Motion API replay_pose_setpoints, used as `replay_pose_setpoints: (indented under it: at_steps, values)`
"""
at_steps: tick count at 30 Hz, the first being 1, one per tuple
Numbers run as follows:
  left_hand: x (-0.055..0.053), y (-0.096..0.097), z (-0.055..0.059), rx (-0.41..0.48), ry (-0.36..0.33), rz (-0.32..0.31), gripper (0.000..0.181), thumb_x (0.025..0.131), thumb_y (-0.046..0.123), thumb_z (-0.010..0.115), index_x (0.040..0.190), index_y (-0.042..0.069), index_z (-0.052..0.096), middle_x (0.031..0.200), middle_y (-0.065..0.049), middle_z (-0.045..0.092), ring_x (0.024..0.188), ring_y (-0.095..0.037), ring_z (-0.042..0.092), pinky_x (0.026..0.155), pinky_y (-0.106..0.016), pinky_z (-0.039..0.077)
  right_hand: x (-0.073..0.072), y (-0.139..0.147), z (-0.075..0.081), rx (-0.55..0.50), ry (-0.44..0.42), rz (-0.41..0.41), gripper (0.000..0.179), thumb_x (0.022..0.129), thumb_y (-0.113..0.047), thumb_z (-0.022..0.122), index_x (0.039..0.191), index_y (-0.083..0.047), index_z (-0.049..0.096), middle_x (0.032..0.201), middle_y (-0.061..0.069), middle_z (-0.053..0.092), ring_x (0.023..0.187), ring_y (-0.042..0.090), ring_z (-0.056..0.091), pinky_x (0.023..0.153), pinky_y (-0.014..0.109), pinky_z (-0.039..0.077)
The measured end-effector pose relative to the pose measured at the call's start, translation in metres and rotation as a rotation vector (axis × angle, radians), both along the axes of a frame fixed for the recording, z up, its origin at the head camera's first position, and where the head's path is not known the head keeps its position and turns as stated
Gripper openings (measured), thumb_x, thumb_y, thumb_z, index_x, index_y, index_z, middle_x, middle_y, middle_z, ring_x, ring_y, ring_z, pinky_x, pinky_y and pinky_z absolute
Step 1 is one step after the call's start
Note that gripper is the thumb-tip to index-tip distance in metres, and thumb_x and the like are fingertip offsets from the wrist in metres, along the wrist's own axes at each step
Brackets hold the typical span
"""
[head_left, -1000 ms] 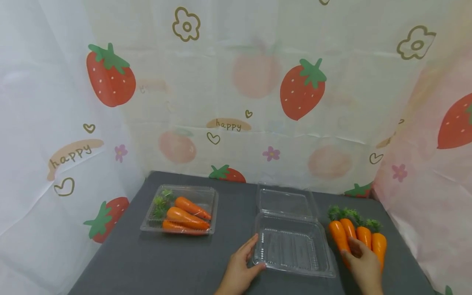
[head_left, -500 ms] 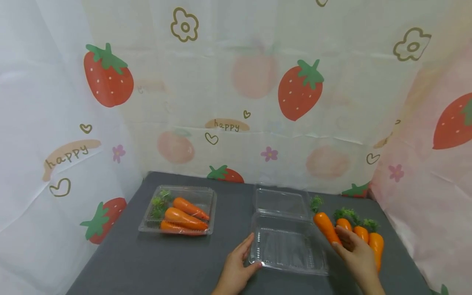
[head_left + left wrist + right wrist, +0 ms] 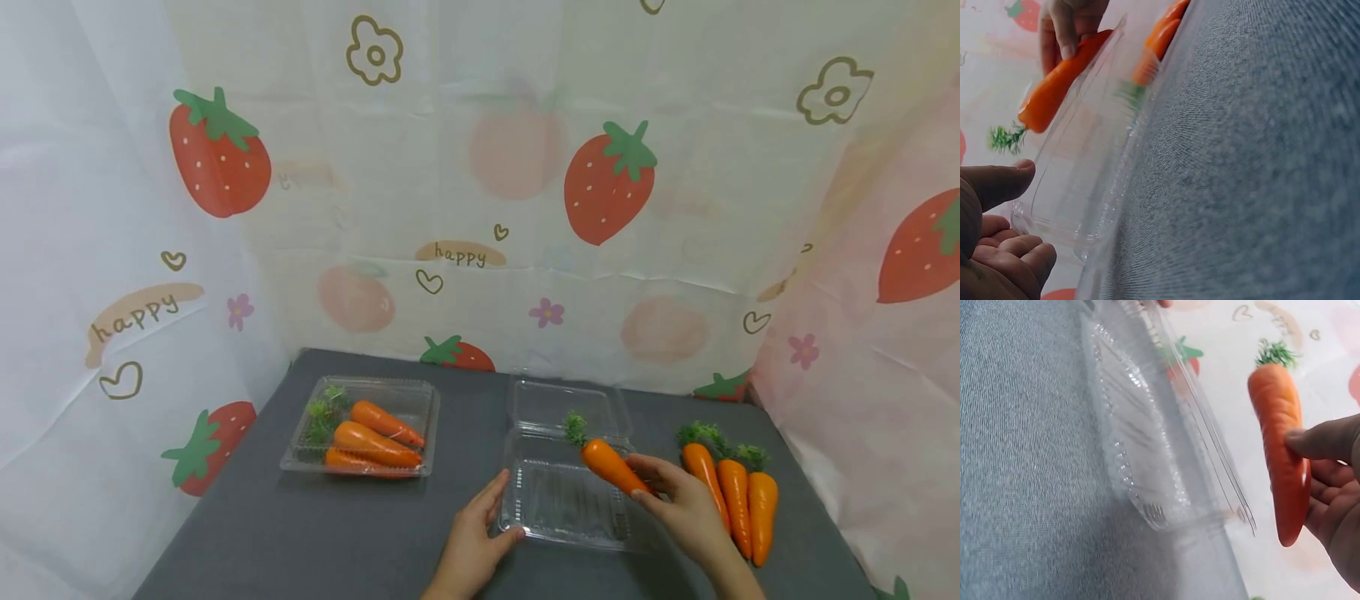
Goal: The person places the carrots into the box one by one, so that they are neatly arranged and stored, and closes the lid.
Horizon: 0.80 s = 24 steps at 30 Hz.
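Observation:
My right hand [image 3: 678, 504] pinches a carrot [image 3: 611, 467] between thumb and fingers near its narrow end, its leafy top pointing away to the left. The carrot is held above the right part of an open clear plastic box [image 3: 562, 508], as the right wrist view [image 3: 1282, 444] also shows. The box's lid [image 3: 566, 408] lies folded back behind it. At the box's left side and front left corner, my left hand [image 3: 474, 533] rests with thumb and fingers spread. In the left wrist view, its thumb and fingers [image 3: 1019, 256] stand apart at the box's end.
Several carrots [image 3: 735, 492] with green tops lie side by side on the grey tabletop [image 3: 360, 533] to the right. A closed clear box [image 3: 360, 427] holding carrots stands on the left. Patterned curtains [image 3: 450, 167] enclose the table's back and sides.
My right hand has lifted the leftmost carrot from the row and carried it left over the open box. The box and my left hand have shifted slightly left in view.

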State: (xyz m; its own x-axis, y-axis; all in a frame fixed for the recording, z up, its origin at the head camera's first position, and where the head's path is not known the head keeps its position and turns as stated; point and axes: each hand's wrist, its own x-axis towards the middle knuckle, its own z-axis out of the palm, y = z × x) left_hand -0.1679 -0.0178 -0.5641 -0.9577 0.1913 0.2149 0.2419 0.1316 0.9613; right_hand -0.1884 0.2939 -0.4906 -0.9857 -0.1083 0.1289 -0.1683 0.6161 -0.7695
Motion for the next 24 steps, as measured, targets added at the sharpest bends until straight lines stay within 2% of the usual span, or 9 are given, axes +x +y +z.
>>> replay_pose_setpoints:
  at_steps: [5, 12, 18, 24]
  values:
    - [0.000, -0.001, 0.001, 0.005, -0.019, -0.004, 0.081, 0.082, 0.000, 0.083, 0.153, -0.005, 0.043, 0.158, -0.023, 0.042, 0.142, -0.040, 0.044, 0.112, -0.042, 0.042, -0.006, -0.008, -0.002, 0.009, -0.058, 0.083, 0.046, 0.093, -0.013, 0.076, 0.138, -0.008, 0.064, 0.133, 0.009, 0.068, 0.113, 0.024, 0.067, 0.088, 0.030, 0.059]
    - [-0.001, -0.002, 0.000, 0.001, -0.042, -0.007, 0.082, 0.083, 0.002, 0.083, 0.154, -0.002, 0.042, 0.159, -0.021, 0.041, 0.142, -0.039, 0.044, 0.112, -0.042, 0.042, -0.014, -0.014, -0.010, 0.030, -0.087, 0.243, 0.045, 0.093, -0.013, 0.075, 0.136, -0.007, 0.065, 0.131, 0.010, 0.069, 0.116, 0.029, 0.067, 0.092, 0.033, 0.059]
    - [-0.001, -0.003, -0.001, 0.000, -0.053, -0.015, 0.083, 0.084, 0.004, 0.083, 0.155, -0.001, 0.042, 0.160, -0.021, 0.040, 0.143, -0.039, 0.044, 0.112, -0.042, 0.042, -0.018, -0.018, -0.013, -0.019, -0.153, 0.323, 0.042, 0.095, -0.016, 0.074, 0.135, -0.005, 0.065, 0.132, 0.013, 0.068, 0.118, 0.032, 0.067, 0.096, 0.037, 0.058]
    - [-0.003, -0.002, -0.001, 0.007, -0.053, -0.014, 0.083, 0.083, 0.003, 0.084, 0.154, -0.001, 0.042, 0.159, -0.021, 0.041, 0.143, -0.039, 0.044, 0.111, -0.039, 0.042, -0.023, -0.020, -0.018, 0.002, -0.172, 0.403, 0.043, 0.094, -0.013, 0.074, 0.134, 0.000, 0.065, 0.130, 0.015, 0.069, 0.114, 0.027, 0.068, 0.092, 0.029, 0.058]
